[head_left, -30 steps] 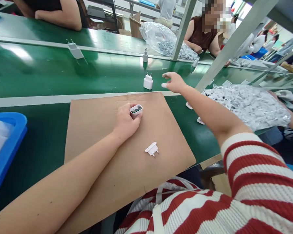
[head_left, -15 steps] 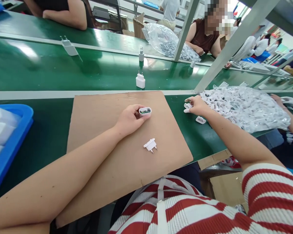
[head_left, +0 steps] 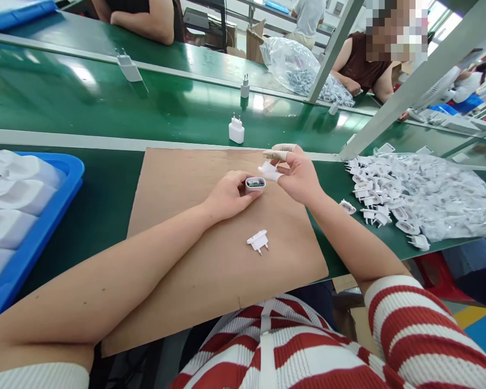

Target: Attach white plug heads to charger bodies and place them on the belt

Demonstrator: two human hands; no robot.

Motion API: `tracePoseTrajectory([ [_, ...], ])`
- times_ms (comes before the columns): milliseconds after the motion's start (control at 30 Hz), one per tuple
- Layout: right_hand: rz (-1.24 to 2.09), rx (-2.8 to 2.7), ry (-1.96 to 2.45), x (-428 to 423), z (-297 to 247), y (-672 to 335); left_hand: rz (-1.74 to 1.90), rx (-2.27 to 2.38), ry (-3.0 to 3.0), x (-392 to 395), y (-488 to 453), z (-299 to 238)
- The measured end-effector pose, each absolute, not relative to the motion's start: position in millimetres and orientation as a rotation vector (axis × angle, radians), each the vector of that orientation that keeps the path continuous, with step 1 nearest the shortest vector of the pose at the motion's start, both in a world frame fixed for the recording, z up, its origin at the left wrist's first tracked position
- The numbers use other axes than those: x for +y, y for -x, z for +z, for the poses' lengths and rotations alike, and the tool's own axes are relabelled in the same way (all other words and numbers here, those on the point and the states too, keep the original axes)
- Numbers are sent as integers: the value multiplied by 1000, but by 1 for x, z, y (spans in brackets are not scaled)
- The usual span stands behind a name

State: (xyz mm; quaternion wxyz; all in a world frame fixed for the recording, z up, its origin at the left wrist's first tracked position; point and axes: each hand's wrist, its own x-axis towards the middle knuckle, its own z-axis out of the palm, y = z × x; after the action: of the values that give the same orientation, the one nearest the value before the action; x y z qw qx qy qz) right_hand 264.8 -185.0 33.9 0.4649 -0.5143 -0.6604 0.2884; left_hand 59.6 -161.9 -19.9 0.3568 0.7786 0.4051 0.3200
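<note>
My left hand is closed round a white charger housing, whose open end faces up and shows a green circuit board inside. Just right of it, my right hand pinches a small white plug cap, blurred and partly hidden by the fingers. Pale finger cots cover some of its fingertips. The cap and the housing are close but apart. Below both hands, a loose white plug cap with two pins lies on the brown cardboard sheet.
A blue tray of white chargers stands at the left. To the right, a clear bag spills many plug caps. Assembled chargers stand on the green conveyor ahead. A metal post rises at the right; a co-worker sits beyond.
My right hand has come left from the pile by the bag to the housing, carrying a plug cap. My left hand still holds the housing. The whole view has shifted slightly.
</note>
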Motion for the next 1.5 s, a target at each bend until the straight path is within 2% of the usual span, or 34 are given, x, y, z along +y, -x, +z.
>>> tracePoseTrajectory([
  [367, 376, -1963, 1235, -190, 28, -262, 848, 965, -1995, -157, -61, -19],
  [633, 414, -2024, 1184, -183, 22, -258, 829, 942, -1862, -155, -61, -16],
  [1133, 55, -2224, 1379, -186, 33, -250, 860, 1004, -1827, -160, -62, -14],
  [1500, -12, -2339, 1434, -182, 47, -247, 873, 1066, -1919, -156, -63, -18],
])
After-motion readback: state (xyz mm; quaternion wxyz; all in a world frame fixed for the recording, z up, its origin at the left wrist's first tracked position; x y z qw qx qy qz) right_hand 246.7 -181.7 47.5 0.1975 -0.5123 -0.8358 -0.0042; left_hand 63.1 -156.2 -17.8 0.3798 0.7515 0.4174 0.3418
